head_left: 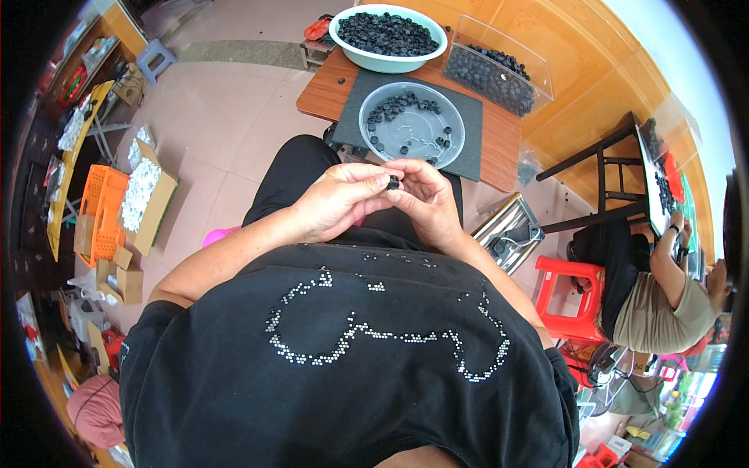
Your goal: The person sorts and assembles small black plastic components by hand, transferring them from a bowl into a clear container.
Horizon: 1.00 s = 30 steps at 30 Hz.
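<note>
Small black part (394, 182): pinched between the fingertips of both hands, just this side of the grey round dish; its exact shape is too small to make out, and the fingers hide most of it.
Left hand (339, 200): curled nearly closed, thumb and forefinger tips pressed on the part; the other fingers are folded under and hidden.
Right hand (425, 199): also curled, fingertips meeting the part from the other side; the palm faces away, so the grip beneath cannot be seen.
Grey round dish (412, 125): just beyond the hands, on a dark mat (468, 132); black ring-like pieces lie along its rim, with some thin pale bits in the middle that are hard to tell.
Wooden table (324, 90): under the mat and dish; its near edge is partly hidden by the person's knees.
Pale green basin (388, 34): beyond the dish, heaped with black pieces.
Clear plastic box (499, 69): right of the dish and further back, also holding black pieces.
Red stool (566, 292): well right of the dish and nearer, with another person (655, 304) seated by it, cut off by the picture's rim.
Orange crate (101, 214): far left of the dish, on the floor among cardboard boxes of white bits.
</note>
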Motion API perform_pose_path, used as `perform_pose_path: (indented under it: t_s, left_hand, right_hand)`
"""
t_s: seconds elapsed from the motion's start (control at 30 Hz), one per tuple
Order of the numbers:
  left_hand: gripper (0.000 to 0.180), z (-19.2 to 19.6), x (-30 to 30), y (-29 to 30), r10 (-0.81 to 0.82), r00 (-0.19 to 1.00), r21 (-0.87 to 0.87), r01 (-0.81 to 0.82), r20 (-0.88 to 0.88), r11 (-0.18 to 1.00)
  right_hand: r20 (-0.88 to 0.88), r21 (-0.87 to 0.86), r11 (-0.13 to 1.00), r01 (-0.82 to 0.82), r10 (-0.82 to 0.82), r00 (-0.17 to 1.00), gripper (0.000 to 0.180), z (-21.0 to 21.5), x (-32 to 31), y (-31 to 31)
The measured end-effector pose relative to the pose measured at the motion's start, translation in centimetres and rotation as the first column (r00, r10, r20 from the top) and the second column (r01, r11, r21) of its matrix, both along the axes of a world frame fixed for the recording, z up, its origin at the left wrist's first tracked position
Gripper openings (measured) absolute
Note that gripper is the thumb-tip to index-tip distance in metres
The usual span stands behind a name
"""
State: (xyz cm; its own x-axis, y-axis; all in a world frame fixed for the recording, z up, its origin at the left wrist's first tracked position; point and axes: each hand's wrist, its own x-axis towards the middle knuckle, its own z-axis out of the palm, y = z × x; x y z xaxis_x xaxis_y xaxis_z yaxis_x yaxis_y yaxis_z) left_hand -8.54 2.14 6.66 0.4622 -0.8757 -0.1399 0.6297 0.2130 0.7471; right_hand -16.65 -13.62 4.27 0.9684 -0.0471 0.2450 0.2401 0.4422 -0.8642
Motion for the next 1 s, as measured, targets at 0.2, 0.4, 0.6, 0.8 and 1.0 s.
perform_pose_path:
  t_s: [0.2,0.4,0.6,0.8,1.0]
  left_hand:
    - [0.027,0.0,-0.1,0.2,0.026,0.995,0.012,-0.028,0.098,1.000]
    - [0.029,0.0,-0.4,0.3,0.046,0.977,0.040,-0.056,0.210,0.998]
    - [0.029,0.4,-0.8,0.0,0.075,0.980,-0.021,-0.072,0.185,0.997]
    - [0.031,0.4,-0.8,0.1,0.048,0.860,0.114,-0.123,0.507,0.986]
    - [0.034,0.7,-0.8,-0.1,0.034,0.907,0.119,-0.092,0.420,0.989]
  right_hand:
    - [-0.004,-0.119,0.987,0.104,-0.105,0.994,0.035,0.1,-0.2,0.2]
    - [-0.001,-0.177,0.978,0.108,-0.110,0.994,0.034,-0.4,0.0,-0.2]
    - [0.007,-0.180,0.974,0.134,-0.135,0.991,0.035,-0.7,-0.1,-0.2]
    - [0.059,-0.117,0.988,0.101,-0.095,0.994,0.036,-0.3,0.1,-0.3]
    - [0.053,-0.086,0.991,0.105,-0.101,0.993,0.035,-1.3,0.4,-0.4]
